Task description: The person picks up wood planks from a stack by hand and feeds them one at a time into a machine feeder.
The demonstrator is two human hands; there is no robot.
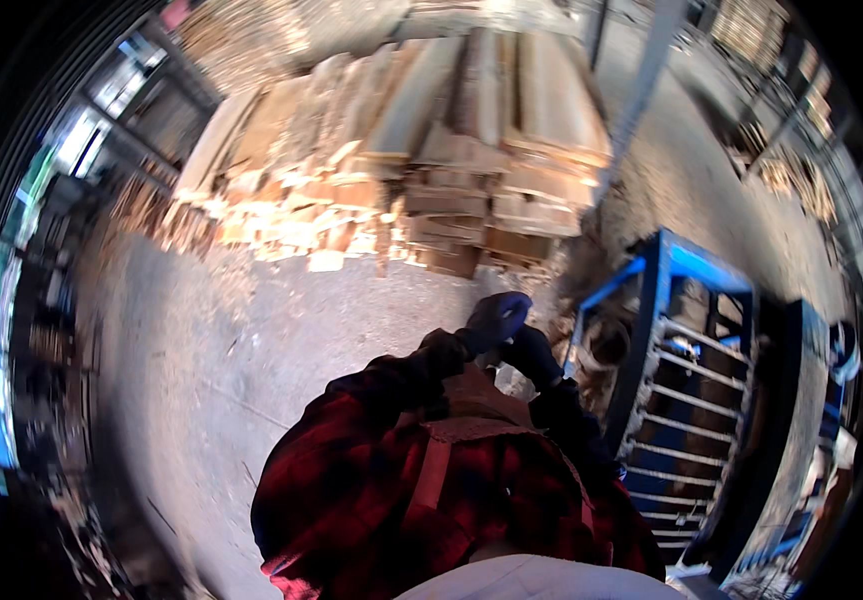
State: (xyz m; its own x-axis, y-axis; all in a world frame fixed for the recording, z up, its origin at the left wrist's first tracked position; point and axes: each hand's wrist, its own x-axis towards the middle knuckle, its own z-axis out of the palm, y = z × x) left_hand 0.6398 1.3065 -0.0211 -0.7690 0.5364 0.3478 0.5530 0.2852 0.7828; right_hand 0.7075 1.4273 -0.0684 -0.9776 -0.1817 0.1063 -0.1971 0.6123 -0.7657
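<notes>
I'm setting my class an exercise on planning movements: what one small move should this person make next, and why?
I'd probably draw the left hand slightly away from the right hand. They sit close together in front of the body, overlapping in this view, and blur hides whether they hold anything. The stacked boards lie ahead, apart from both hands.

Just right of the frame's centre, the dark-gloved left hand point(498, 316) and right hand point(535, 357) are overlapping just above a brown apron point(481, 396); whether they are gripping anything is not showing clearly. A red-and-black plaid shirt point(351, 465) is filling the lower centre. A layered stack of boards point(419, 130) is occupying the upper centre. At right, a blue metal frame point(657, 275) is carrying pale crossbars point(695, 401). Grey floor point(201, 350) is spreading across the left centre.
</notes>
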